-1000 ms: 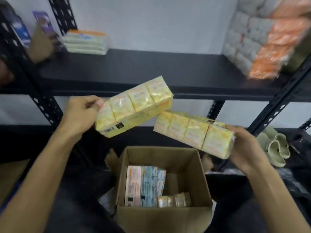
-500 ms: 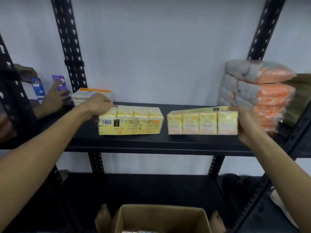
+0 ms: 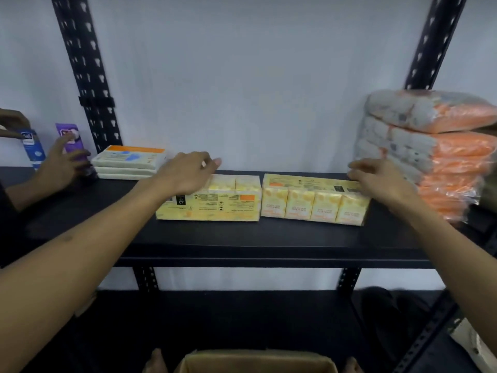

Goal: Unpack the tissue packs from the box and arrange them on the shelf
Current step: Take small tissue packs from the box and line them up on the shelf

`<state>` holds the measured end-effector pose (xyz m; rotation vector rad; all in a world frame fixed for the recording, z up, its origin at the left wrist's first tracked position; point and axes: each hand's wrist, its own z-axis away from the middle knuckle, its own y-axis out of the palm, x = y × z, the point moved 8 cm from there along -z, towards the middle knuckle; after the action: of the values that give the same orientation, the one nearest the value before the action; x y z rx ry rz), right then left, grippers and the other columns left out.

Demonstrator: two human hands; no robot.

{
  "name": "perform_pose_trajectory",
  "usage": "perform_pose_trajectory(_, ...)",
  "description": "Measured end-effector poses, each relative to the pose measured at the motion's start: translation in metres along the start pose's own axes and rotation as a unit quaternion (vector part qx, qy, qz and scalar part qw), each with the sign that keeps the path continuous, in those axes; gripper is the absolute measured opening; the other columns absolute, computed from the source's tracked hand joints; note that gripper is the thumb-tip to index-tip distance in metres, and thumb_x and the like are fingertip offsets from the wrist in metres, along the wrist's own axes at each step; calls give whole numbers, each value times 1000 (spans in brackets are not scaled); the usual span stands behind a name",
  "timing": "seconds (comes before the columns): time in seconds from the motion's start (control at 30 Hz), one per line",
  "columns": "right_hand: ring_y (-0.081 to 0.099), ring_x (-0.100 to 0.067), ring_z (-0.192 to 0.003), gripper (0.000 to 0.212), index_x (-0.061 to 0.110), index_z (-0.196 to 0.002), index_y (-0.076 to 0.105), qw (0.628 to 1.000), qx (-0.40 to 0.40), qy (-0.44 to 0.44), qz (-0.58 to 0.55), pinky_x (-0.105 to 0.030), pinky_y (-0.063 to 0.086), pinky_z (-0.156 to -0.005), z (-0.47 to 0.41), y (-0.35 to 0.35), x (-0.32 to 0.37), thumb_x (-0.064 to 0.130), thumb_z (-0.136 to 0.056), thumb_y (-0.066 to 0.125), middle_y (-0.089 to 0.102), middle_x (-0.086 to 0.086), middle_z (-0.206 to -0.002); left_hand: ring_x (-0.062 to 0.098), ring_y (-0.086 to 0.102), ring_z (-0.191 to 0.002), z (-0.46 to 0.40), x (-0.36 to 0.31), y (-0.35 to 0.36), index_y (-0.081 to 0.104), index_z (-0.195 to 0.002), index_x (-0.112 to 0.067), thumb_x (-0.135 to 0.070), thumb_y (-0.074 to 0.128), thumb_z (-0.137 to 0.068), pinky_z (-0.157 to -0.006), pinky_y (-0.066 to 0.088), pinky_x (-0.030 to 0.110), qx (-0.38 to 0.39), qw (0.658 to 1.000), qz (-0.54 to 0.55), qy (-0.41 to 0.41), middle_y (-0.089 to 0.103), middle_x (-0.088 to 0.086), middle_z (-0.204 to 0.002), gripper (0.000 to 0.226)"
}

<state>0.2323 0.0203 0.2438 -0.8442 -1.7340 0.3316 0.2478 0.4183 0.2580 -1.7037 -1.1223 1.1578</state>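
Note:
Two yellow tissue packs lie side by side on the black shelf [image 3: 242,238]. The left pack [image 3: 215,203] shows its printed label side; the right pack [image 3: 309,203] shows a row of small packets. My left hand [image 3: 185,170] hovers over the left pack's top left end, fingers loosely bent and gripping nothing. Over the right pack's right end is my right hand [image 3: 376,176], fingers relaxed and stretched leftwards. Only the top rim of the cardboard box [image 3: 255,359] shows, at the bottom edge.
A stack of flat white packs [image 3: 129,160] lies at the shelf's left. Big orange-and-white wrapped bundles [image 3: 430,157] are piled at the right. Another person's hands [image 3: 61,162] handle a blue tube [image 3: 32,146] and a purple tube [image 3: 68,135] at far left. Black perforated uprights frame the bay.
I carried both yellow packs up from above the box and set them on the shelf. They now lie closer together, and both hands have loosened their grip.

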Motion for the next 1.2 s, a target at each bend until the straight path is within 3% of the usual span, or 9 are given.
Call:
perform_pose_trajectory(0.1, 64, -21, -105, 33, 18, -121, 68, 990, 37, -72, 118, -44, 45, -103, -4, 30, 44, 38, -100, 52, 70, 0, -118, 29, 62, -108, 1, -13, 30, 62, -108, -22, -70, 14, -100, -99, 43, 49, 47, 998, -39, -3, 65, -3, -94, 68)
perform_pose_trajectory(0.23, 57, -27, -116, 59, 26, -129, 61, 944, 86, -83, 307, -52, 27, -111, -3, 75, 47, 64, -99, 27, 65, -5, -127, 31, 60, -114, -4, -8, 30, 65, -132, -24, -66, 20, -101, -99, 39, 47, -12, 997, -72, -34, 70, 5, -121, 69)
perform_pose_trajectory(0.37, 52, -23, -88, 61, 23, -114, 62, 945, 59, -80, 313, -48, 33, -102, -3, 77, 36, 64, -98, 19, 70, -6, -107, 29, 63, -108, -2, -8, 31, 65, -129, -19, -64, 22, -101, -98, 37, 45, -69, 995, -73, -23, 72, 6, -118, 68)
perform_pose_trajectory(0.5, 57, -25, -90, 54, 21, -99, 59, 937, 6, -128, 324, -47, 34, -96, 8, 73, 43, 60, -98, 22, 66, -3, -93, 21, 60, -94, 15, -14, 24, 69, -109, -19, -61, 33, -102, -96, 33, 39, -191, 980, -51, 36, 71, -1, -98, 56)
perform_pose_trajectory(0.63, 56, -25, -100, 48, 18, -101, 56, 931, -35, -164, 325, -47, 34, -98, 24, 68, 48, 56, -101, 25, 62, -1, -97, 18, 57, -100, 33, -13, 27, 66, -112, -20, -58, 44, -101, -104, 27, 35, -248, 966, -6, 69, 66, -6, -105, 45)
perform_pose_trajectory(0.77, 55, -25, -103, 49, 19, -105, 56, 922, -79, -193, 327, -45, 32, -97, 38, 64, 46, 56, -103, 25, 63, -1, -101, 14, 50, -108, 52, -7, 39, 60, -116, -24, -58, 49, -99, -107, 24, 33, -240, 966, 33, 89, 59, -9, -114, 40)
perform_pose_trajectory(0.93, 55, -24, -99, 50, 20, -106, 56, 911, -107, -210, 338, -44, 32, -95, 51, 63, 44, 57, -101, 23, 61, 1, -101, 10, 45, -105, 58, -6, 31, 59, -109, -29, -65, 63, -86, -93, 25, 31, -188, 979, 16, 82, 53, -16, -112, 43)
perform_pose_trajectory(1.07, 54, -24, -99, 49, 20, -107, 56, 909, -120, -205, 342, -43, 30, -95, 54, 63, 44, 56, -101, 24, 60, 0, -102, 18, 51, -109, 40, -11, 6, 63, -102, -28, -64, 45, -96, -94, 35, 40, -137, 988, 6, 72, 60, -7, -107, 41)
perform_pose_trajectory(1.2, 52, -27, -101, 47, 19, -113, 56, 904, -143, -207, 345, -46, 30, -100, 66, 66, 40, 55, -102, 27, 56, -3, -109, 26, 52, -124, 20, 4, 22, 60, -130, -25, -58, 26, -103, -103, 33, 45, -84, 996, -35, 11, 62, 1, -133, 55)
